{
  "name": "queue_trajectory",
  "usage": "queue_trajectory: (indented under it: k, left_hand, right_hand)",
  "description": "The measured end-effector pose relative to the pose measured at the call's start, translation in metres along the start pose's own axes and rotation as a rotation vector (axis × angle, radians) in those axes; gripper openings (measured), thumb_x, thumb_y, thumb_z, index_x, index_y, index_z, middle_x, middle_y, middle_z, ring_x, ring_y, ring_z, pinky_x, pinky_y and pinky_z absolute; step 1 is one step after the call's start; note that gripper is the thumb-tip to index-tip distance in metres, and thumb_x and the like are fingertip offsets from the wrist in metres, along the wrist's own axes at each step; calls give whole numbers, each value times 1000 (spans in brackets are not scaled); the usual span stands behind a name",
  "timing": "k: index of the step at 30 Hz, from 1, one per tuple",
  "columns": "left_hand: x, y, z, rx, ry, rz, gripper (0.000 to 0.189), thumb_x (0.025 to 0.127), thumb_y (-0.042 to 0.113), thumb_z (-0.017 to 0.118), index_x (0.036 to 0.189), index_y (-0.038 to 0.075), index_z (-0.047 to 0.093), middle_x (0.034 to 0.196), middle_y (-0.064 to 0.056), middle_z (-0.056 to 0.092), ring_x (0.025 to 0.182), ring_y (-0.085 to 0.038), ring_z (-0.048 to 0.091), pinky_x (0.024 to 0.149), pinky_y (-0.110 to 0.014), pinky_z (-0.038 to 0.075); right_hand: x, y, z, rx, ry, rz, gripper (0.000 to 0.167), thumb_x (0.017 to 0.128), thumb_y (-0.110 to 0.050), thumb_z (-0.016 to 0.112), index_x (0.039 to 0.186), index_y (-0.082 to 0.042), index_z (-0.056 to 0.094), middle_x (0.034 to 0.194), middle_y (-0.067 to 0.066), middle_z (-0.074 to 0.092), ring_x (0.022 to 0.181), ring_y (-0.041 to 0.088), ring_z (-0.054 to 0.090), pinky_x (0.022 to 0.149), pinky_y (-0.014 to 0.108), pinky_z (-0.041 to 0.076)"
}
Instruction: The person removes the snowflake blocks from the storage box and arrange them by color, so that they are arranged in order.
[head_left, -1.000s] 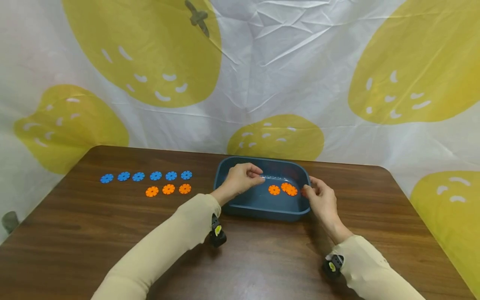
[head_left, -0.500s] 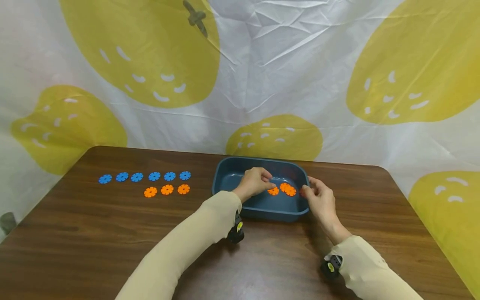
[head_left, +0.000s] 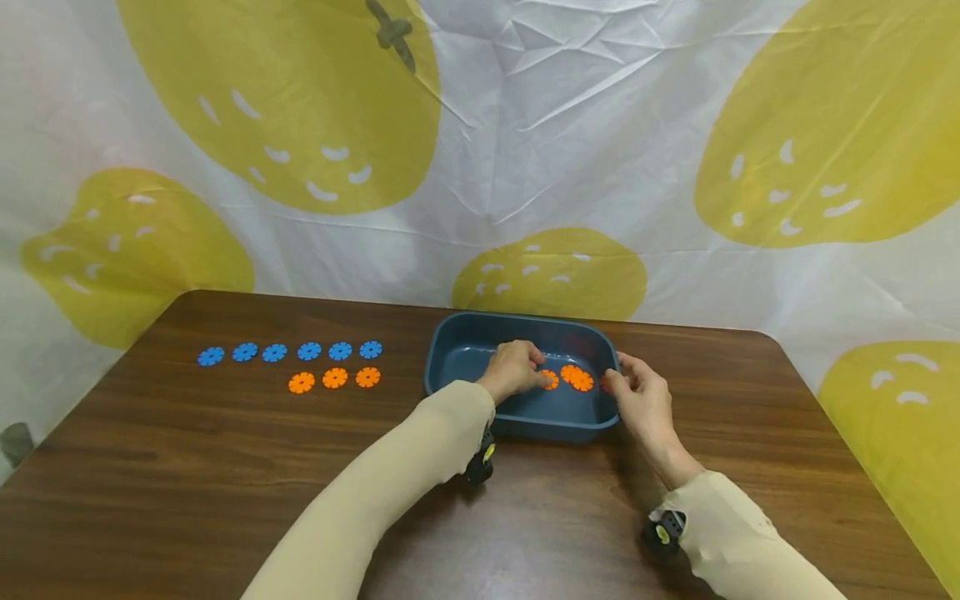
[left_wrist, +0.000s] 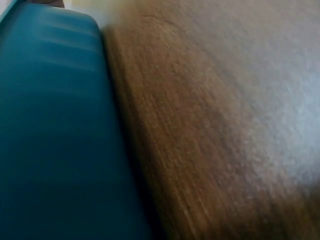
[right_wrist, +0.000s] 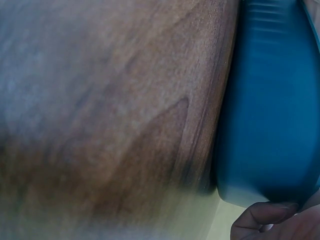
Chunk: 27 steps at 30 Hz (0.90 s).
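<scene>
A dark blue plastic tub (head_left: 555,432) stands on the table. My left hand (head_left: 510,369) reaches over its near wall, fingers relaxed, thumb tip right at the left edge of an orange notched disc (head_left: 552,379) on the tub floor. Just right of that disc lie a few overlapping orange discs (head_left: 577,378). My right hand (head_left: 643,398) grips the tub's right rim, thumb on the inside. In the right wrist view, curled fingers (right_wrist: 262,216) show at the tub's end (right_wrist: 270,110). Only the tub's outer wall (left_wrist: 60,125) and the table show in the left wrist view.
Left of the tub, a row of several blue notched discs (head_left: 309,351) lies on the brown wooden table (head_left: 187,467). Closer to me, orange discs (head_left: 334,377) form a shorter row. A white cloth with yellow fruit shapes (head_left: 495,150) hangs behind the table.
My left hand has moved right and down inside the tub to the single orange disc. My right hand has stayed at the rim, and the rows of discs are unchanged.
</scene>
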<state>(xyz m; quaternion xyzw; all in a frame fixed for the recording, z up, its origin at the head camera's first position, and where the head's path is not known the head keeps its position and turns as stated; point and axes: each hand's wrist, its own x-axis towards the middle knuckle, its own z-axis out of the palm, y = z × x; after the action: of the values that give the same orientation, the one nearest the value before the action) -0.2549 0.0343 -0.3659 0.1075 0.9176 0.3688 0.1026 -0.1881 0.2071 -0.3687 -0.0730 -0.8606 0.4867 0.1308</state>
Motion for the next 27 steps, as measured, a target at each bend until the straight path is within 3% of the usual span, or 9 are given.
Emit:
queue_trajectory:
  k: [8,15,27]
  left_hand:
    - [1,1,4,129,9,51,34,78,25,78,105,8,68,108,-5,63,103,-21,55,92,-32,44]
    - [2,1,7,207,20,63,30,78,28,77,101,11,68,101,-3,59,97,-18,54,88,-31,44]
    - [1,0,8,155,27,76,28,77,25,79,96,11,64,94,-2,60,87,-17,54,80,-30,46]
  right_hand:
    - [0,0,-1,14,0,6,35,94,-10,53,126,4,54,81,18,66,86,27,69,63,8,46]
    - [1,0,0,14,4,8,34,94,-9,53,126,4,55,78,10,67,83,22,69,64,9,47]
    - [1,0,1,14,4,18,34,94,-9,53,126,4,55,78,10,66,82,20,69,64,7,46]
